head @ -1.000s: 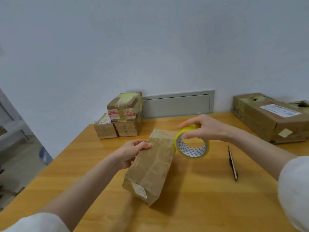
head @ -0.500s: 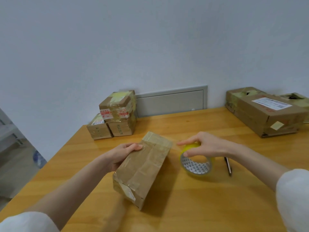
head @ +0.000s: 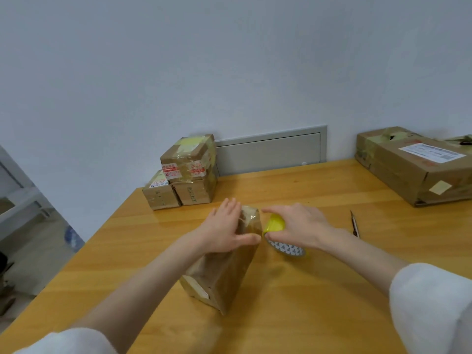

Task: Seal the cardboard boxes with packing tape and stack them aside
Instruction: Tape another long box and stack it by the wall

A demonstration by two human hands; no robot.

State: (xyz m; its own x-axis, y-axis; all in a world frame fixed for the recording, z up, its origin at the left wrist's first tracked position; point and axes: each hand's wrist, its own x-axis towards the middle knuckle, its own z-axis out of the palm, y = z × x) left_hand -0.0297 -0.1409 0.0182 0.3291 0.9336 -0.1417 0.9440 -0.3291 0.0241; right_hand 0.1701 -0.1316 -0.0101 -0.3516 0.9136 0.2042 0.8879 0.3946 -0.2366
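Note:
A long brown cardboard box (head: 224, 274) lies on the wooden table (head: 306, 302), its far end wrapped in clear tape. My left hand (head: 224, 228) rests flat on the box's far top, fingers straight, thumb across the upper face. My right hand (head: 298, 226) grips a yellow roll of packing tape (head: 277, 226) just right of the box's far end. The roll's patterned core (head: 287, 249) shows under my palm. Whether a strip runs from roll to box I cannot tell.
Three small taped boxes (head: 184, 175) are stacked at the table's back left by the wall. A large labelled box (head: 419, 167) sits at the back right. A dark pen-like cutter (head: 355, 224) lies right of my right hand. The table's left edge drops to the floor.
My left hand slid from the box's left side onto its far top and flattened. My right hand brought the tape roll left, close against the box's far end.

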